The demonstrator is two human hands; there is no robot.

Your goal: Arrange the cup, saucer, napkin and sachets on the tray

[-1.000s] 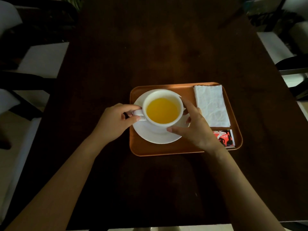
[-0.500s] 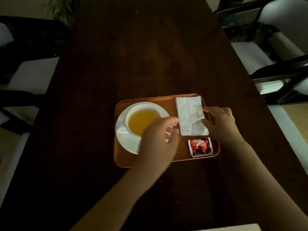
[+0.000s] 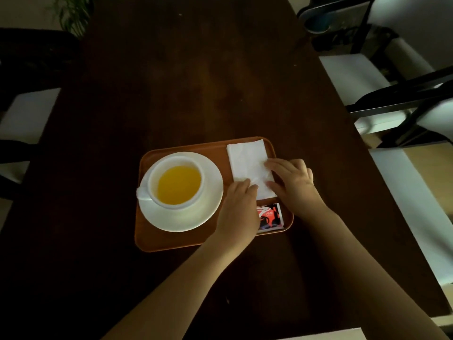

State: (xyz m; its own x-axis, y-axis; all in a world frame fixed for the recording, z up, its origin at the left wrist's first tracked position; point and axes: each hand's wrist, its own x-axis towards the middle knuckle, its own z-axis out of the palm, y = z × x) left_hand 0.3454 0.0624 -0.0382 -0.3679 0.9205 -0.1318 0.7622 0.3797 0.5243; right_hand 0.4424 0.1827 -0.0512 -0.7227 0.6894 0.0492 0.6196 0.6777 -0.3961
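Observation:
An orange tray (image 3: 171,241) lies on the dark table. On its left half a white cup (image 3: 176,184) of yellow liquid stands on a white saucer (image 3: 208,207), handle to the left. A white napkin (image 3: 248,163) lies flat at the tray's back right. Red and black sachets (image 3: 270,217) sit at the front right, partly hidden by my left hand. My left hand (image 3: 239,207) rests its fingertips on the napkin's near left corner. My right hand (image 3: 294,185) presses its fingers on the napkin's near right edge.
The dark wooden table (image 3: 196,82) stretches away behind the tray. White-seated chairs with black frames (image 3: 382,94) stand along the right side, another chair (image 3: 27,114) at the left. A plant (image 3: 73,13) is at the far left corner.
Both hands left the cup and saucer and moved right onto the napkin. The view shifted, so the tray sits more to the left.

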